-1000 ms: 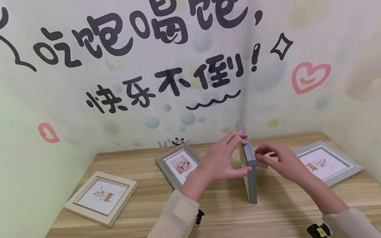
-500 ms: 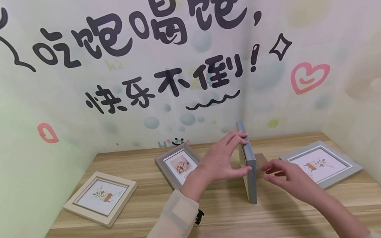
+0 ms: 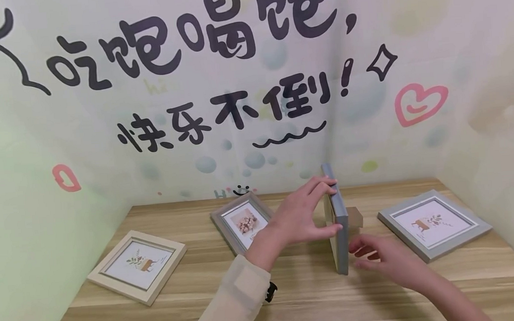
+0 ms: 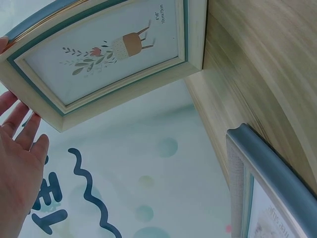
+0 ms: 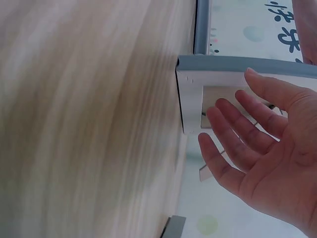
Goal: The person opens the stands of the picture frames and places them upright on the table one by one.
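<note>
One blue-grey frame (image 3: 343,248) stood upright, right of the middle of the worktop (image 3: 312,306). The left hand (image 3: 300,218) had its grip clasped on that frame's rim; the right hand (image 3: 391,259) hung just beside its back, grip released, fingers loosely bent. A cream frame (image 3: 138,266) lay near the worktop's left edge, a pale frame (image 3: 436,222) near the right.

I see the right hand (image 3: 391,258) has dropped away from the brown flap (image 3: 355,217) and come nearer the person, its fingertips now just beside the lower end of the standing frame (image 3: 343,239). The flap shows plainly beyond the fingers. The flat grey frame (image 3: 438,230), partly covered a second ago, lies uncovered past the hand's right side.
</note>
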Action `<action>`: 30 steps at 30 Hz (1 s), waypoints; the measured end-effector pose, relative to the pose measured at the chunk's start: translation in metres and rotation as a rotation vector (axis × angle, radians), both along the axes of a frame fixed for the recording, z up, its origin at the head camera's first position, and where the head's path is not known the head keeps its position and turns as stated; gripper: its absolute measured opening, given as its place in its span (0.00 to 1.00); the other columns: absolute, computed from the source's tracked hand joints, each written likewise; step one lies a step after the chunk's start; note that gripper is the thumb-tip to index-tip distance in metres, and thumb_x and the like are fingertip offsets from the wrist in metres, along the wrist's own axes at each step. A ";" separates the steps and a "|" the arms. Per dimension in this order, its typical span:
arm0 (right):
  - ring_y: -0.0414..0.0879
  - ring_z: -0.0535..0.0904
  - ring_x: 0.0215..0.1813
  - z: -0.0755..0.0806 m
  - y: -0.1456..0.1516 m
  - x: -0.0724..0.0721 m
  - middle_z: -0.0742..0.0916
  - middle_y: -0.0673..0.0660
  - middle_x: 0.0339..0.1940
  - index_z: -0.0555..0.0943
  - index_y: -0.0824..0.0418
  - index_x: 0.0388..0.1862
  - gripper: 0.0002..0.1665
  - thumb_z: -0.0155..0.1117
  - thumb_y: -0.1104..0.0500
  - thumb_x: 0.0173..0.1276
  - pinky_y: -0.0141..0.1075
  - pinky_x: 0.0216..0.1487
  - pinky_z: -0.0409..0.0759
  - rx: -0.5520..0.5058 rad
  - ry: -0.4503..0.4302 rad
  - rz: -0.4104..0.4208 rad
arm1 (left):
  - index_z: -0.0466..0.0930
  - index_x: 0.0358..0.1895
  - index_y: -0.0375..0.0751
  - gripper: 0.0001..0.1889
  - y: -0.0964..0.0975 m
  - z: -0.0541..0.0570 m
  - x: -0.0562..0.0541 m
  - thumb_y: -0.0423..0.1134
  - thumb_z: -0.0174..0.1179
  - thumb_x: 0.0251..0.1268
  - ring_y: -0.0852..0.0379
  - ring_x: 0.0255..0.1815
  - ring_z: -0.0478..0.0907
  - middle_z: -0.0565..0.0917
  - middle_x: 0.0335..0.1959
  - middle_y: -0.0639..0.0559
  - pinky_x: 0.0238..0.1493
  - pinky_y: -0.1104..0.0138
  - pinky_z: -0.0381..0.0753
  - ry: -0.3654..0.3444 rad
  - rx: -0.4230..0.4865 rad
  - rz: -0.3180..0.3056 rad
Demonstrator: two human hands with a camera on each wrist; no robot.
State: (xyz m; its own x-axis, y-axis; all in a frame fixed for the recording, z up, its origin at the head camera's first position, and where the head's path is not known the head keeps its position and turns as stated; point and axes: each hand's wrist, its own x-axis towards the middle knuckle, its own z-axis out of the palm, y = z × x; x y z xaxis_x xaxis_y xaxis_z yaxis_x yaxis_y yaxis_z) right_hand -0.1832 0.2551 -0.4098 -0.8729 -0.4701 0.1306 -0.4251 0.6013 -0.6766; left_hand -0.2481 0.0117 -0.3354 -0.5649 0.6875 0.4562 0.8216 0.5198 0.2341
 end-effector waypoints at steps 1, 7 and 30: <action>0.48 0.86 0.47 -0.001 -0.001 0.000 0.87 0.55 0.47 0.79 0.58 0.49 0.15 0.68 0.54 0.68 0.32 0.45 0.85 -0.006 -0.016 0.003 | 0.68 0.60 0.51 0.31 0.000 0.000 0.000 0.57 0.68 0.56 0.58 0.74 0.68 0.66 0.74 0.60 0.61 0.71 0.79 0.001 -0.002 0.001; 0.48 0.86 0.47 -0.004 -0.007 0.000 0.87 0.57 0.47 0.78 0.65 0.50 0.21 0.69 0.53 0.66 0.31 0.45 0.85 -0.044 -0.099 0.015 | 0.68 0.60 0.51 0.31 0.002 0.001 0.001 0.57 0.68 0.56 0.58 0.73 0.69 0.66 0.74 0.60 0.59 0.71 0.80 -0.003 -0.007 0.002; 0.46 0.88 0.41 -0.005 -0.020 0.002 0.90 0.53 0.41 0.78 0.62 0.50 0.20 0.71 0.55 0.64 0.35 0.42 0.87 0.029 0.019 -0.089 | 0.63 0.69 0.49 0.25 0.003 -0.012 -0.001 0.48 0.53 0.72 0.57 0.81 0.55 0.60 0.79 0.57 0.78 0.59 0.63 -0.272 0.303 -0.143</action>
State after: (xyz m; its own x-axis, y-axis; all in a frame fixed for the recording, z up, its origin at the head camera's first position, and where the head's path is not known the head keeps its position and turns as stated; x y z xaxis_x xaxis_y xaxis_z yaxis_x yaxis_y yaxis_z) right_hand -0.1815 0.2353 -0.4145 -0.9087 -0.3948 0.1355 -0.3821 0.6562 -0.6506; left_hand -0.2494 0.0152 -0.3477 -0.6010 0.6254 0.4976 0.7679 0.2791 0.5766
